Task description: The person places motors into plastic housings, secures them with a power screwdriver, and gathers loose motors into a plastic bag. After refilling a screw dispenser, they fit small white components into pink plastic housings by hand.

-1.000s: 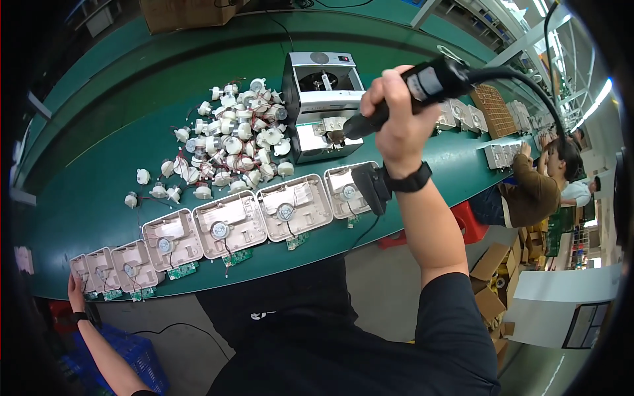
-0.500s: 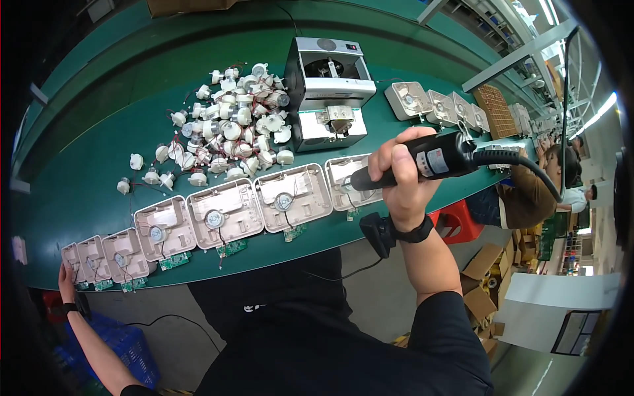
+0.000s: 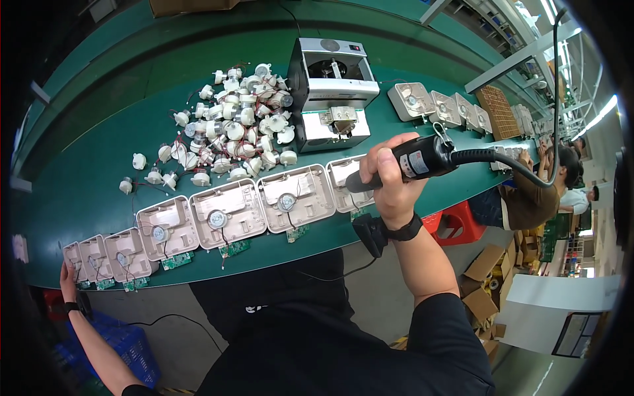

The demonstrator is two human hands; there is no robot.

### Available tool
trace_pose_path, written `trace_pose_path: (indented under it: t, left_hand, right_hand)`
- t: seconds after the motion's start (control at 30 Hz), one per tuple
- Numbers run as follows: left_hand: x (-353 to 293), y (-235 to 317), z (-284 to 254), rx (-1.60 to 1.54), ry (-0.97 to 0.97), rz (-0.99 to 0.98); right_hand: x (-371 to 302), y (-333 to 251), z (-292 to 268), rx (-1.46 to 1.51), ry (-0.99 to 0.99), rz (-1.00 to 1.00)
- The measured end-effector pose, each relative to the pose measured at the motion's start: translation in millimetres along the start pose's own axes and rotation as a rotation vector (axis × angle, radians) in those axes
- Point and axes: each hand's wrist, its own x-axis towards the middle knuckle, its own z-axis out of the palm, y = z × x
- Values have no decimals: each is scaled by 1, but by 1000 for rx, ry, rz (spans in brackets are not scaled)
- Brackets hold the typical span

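My right hand (image 3: 396, 191) is wrapped round a black corded electric screwdriver (image 3: 422, 158), held almost level. Its tip end is over the rightmost cream plastic housing (image 3: 337, 177) of the front row and hides part of it. Leftward, more housings (image 3: 247, 231) stand side by side, each with a round silver speaker-like part (image 3: 217, 220) wired to a green circuit board (image 3: 236, 249) on the table edge. My left hand (image 3: 68, 280) rests at the far left against the end housing (image 3: 74, 255), fingers stretched along its side. Part of that hand is hard to make out.
A heap of white motor-like parts with wires (image 3: 231, 125) lies behind the row, beside a grey-black machine (image 3: 330, 92). More housings (image 3: 411, 101) stand at the back right. A red stool (image 3: 462, 223), a blue crate (image 3: 129, 350) and a co-worker (image 3: 533, 198) are beyond the table edge.
My right hand and the screwdriver have moved slightly left and down, and the cord has swung with them. My left hand stays at the end of the row.
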Motion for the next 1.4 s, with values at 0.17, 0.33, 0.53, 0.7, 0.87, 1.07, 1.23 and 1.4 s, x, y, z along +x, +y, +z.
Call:
trace_pose_path:
  t: [0.17, 0.33, 0.53, 0.7, 0.87, 1.07, 1.23, 1.4]
  left_hand:
    - [-21, 15, -1, -13, 2, 6]
    - [-36, 73, 21, -15, 3, 16]
    - [-53, 118, 15, 7, -4, 47]
    - [-60, 121, 11, 34, 10, 37]
    - [-59, 121, 12, 48, 2, 48]
    - [-57, 113, 22, 68, 13, 17]
    - [-58, 108, 26, 48, 14, 28]
    - [-58, 107, 37, 38, 8, 30]
  right_hand:
    - [17, -18, -9, 5, -30, -37]
    - [68, -33, -6, 138, -30, -229]
    - [95, -19, 1, 28, -1, -168]
    - [61, -46, -12, 50, -11, -31]
    - [4, -47, -7, 136, -1, 26]
    - [-14, -24, 2, 160, -74, 34]
    - [-18, -13, 8, 114, -82, 16]
    - [-20, 5, 2, -153, -173, -85]
